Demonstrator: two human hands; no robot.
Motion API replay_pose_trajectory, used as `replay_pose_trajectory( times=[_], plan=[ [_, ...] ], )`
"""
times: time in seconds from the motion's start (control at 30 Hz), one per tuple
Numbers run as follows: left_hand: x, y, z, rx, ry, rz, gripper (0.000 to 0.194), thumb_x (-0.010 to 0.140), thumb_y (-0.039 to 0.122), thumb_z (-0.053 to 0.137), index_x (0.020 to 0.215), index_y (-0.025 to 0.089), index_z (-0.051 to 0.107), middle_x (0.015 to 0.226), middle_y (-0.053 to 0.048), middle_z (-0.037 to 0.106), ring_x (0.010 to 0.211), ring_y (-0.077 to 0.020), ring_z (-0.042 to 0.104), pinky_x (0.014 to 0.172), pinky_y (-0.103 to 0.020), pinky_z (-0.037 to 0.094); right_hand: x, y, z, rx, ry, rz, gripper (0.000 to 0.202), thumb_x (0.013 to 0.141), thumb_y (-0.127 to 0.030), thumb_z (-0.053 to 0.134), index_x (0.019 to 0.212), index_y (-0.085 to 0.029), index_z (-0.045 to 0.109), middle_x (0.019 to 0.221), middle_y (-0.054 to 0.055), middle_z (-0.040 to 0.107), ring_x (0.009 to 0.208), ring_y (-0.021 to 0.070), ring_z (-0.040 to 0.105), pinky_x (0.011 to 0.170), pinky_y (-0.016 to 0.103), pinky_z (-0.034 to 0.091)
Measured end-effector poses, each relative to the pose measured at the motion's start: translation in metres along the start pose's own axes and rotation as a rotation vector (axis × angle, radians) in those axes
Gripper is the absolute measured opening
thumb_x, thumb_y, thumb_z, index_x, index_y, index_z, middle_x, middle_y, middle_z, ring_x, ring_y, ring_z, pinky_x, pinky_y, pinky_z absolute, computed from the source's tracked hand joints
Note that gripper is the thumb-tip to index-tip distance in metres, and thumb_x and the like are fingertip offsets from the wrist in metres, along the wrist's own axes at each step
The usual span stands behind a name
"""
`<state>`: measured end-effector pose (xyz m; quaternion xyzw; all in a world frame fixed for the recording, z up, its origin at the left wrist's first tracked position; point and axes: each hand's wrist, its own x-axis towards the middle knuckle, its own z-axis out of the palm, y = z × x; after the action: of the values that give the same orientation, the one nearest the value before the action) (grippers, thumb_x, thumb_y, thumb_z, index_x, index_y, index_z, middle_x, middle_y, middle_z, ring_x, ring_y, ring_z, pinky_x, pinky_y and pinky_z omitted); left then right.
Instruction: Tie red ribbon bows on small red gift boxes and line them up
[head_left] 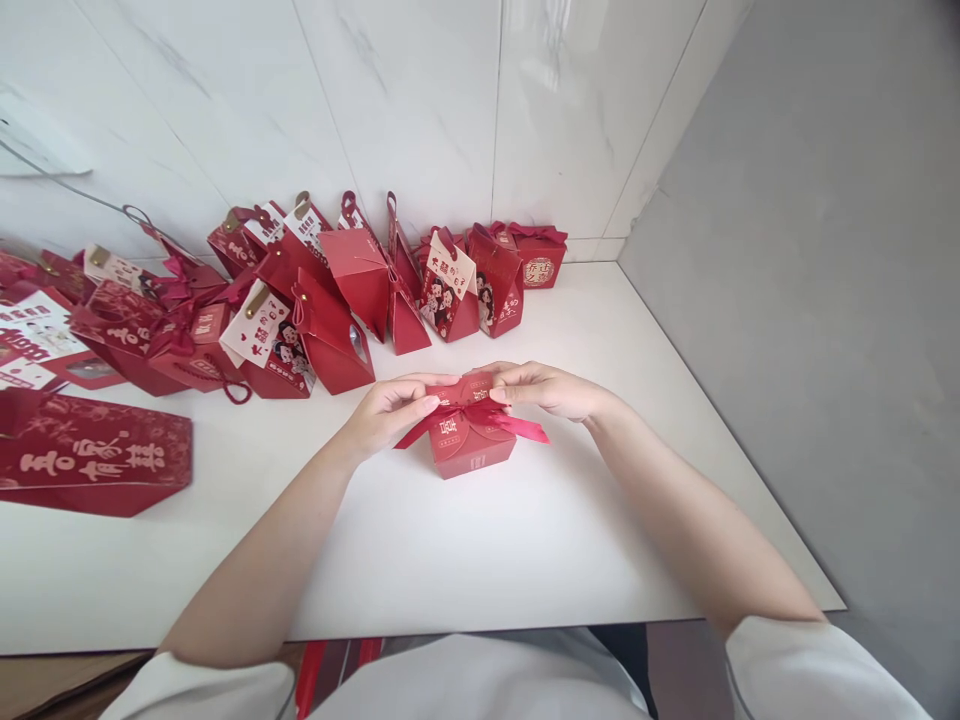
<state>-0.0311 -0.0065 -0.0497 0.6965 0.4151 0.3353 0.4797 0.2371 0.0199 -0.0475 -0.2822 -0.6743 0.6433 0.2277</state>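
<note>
A small red gift box (472, 460) with pale printed characters sits on the white table in front of me. A red ribbon (531, 428) is tied across its top, with a knot in the middle and a loose tail at either side. At the box's left edge, my left hand (396, 408) is closed, thumb and fingers pinching the ribbon beside the knot. My right hand (544, 388) is closed in the same way at the right, its thumb on the ribbon and its fingers behind the box's far edge. The fingertips behind the box are partly hidden.
Red gift boxes of several shapes crowd the table's back and left, among them a tall handled box (337, 340) and a long box (97, 455) lying nearest. A ribboned box (540, 258) stands by the marble-patterned wall (420, 110). A grey wall (810, 300) is at the right.
</note>
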Motion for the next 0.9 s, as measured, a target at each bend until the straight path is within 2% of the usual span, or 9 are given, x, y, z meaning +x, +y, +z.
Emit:
replay_pose_trajectory(
  times=[0.07, 0.17, 0.27, 0.33, 0.43, 0.6, 0.73, 0.9],
  plan=[
    [0.0, 0.0, 0.002, -0.028, 0.03, -0.007, 0.041, 0.088, 0.046, 0.064, 0.059, 0.017, 0.058, 0.127, -0.013, 0.068, 0.102, -0.0284, 0.068, 0.083, -0.042, 0.055, -0.001, -0.003, 0.002, -0.016, 0.024, -0.015, 0.036, 0.088, -0.056, 0.063, 0.096, -0.025, 0.078, 0.143, 0.005, 0.054, 0.133, 0.0258, 0.048, 0.114, 0.042, 0.034],
    [0.0, 0.003, 0.007, -0.043, 0.081, -0.003, 0.029, 0.09, 0.047, 0.061, 0.082, 0.02, 0.067, 0.119, -0.011, 0.071, 0.101, -0.0254, 0.069, 0.086, -0.04, 0.055, -0.001, -0.009, 0.006, -0.006, 0.067, -0.049, 0.038, 0.09, -0.057, 0.059, 0.105, -0.027, 0.078, 0.148, 0.004, 0.051, 0.139, 0.0263, 0.043, 0.115, 0.041, 0.033],
    [-0.001, 0.009, 0.018, -0.003, 0.167, 0.065, 0.023, 0.09, 0.046, 0.062, 0.097, 0.023, 0.063, 0.106, -0.007, 0.072, 0.101, -0.0224, 0.067, 0.093, -0.039, 0.052, -0.001, -0.013, 0.011, 0.056, 0.072, -0.063, 0.04, 0.091, -0.055, 0.059, 0.116, -0.028, 0.074, 0.139, 0.004, 0.06, 0.129, 0.0254, 0.052, 0.113, 0.041, 0.035],
    [-0.002, 0.014, 0.026, 0.113, 0.215, 0.115, 0.023, 0.087, 0.044, 0.066, 0.095, 0.023, 0.065, 0.104, -0.007, 0.069, 0.104, -0.0223, 0.065, 0.098, -0.04, 0.05, 0.0, -0.014, 0.012, 0.08, 0.064, -0.07, 0.041, 0.091, -0.055, 0.058, 0.117, -0.028, 0.073, 0.134, 0.004, 0.064, 0.124, 0.0246, 0.056, 0.111, 0.04, 0.037],
    [-0.003, 0.016, 0.037, 0.253, 0.212, 0.122, 0.018, 0.082, 0.041, 0.072, 0.082, 0.022, 0.07, 0.114, -0.007, 0.064, 0.112, -0.0237, 0.062, 0.102, -0.04, 0.048, 0.0, -0.015, 0.015, 0.065, 0.076, -0.086, 0.038, 0.091, -0.056, 0.058, 0.104, -0.027, 0.078, 0.138, 0.002, 0.06, 0.13, 0.0253, 0.052, 0.113, 0.039, 0.035],
    [-0.004, 0.014, 0.042, 0.263, 0.161, 0.058, 0.013, 0.08, 0.034, 0.072, 0.077, 0.022, 0.067, 0.117, -0.006, 0.062, 0.114, -0.0242, 0.061, 0.103, -0.042, 0.048, 0.001, -0.014, 0.019, -0.004, 0.153, -0.065, 0.038, 0.092, -0.057, 0.057, 0.089, -0.026, 0.079, 0.142, 0.003, 0.055, 0.135, 0.0242, 0.046, 0.115, 0.04, 0.034],
    [-0.004, 0.014, 0.043, 0.263, 0.124, -0.003, 0.012, 0.079, 0.032, 0.072, 0.076, 0.022, 0.067, 0.116, -0.006, 0.062, 0.112, -0.0235, 0.062, 0.102, -0.039, 0.048, 0.005, -0.009, 0.022, -0.077, 0.223, -0.107, 0.05, 0.094, -0.06, 0.051, 0.072, -0.022, 0.076, 0.144, 0.003, 0.05, 0.135, 0.0234, 0.045, 0.115, 0.041, 0.033],
    [-0.005, 0.014, 0.037, 0.215, 0.074, 0.002, 0.014, 0.081, 0.035, 0.071, 0.081, 0.022, 0.067, 0.126, -0.006, 0.06, 0.124, -0.0259, 0.056, 0.109, -0.04, 0.043, 0.007, -0.007, 0.019, -0.037, 0.215, -0.081, 0.045, 0.094, -0.058, 0.052, 0.081, -0.02, 0.075, 0.133, 0.007, 0.058, 0.125, 0.0228, 0.055, 0.112, 0.04, 0.036]
  ],
)
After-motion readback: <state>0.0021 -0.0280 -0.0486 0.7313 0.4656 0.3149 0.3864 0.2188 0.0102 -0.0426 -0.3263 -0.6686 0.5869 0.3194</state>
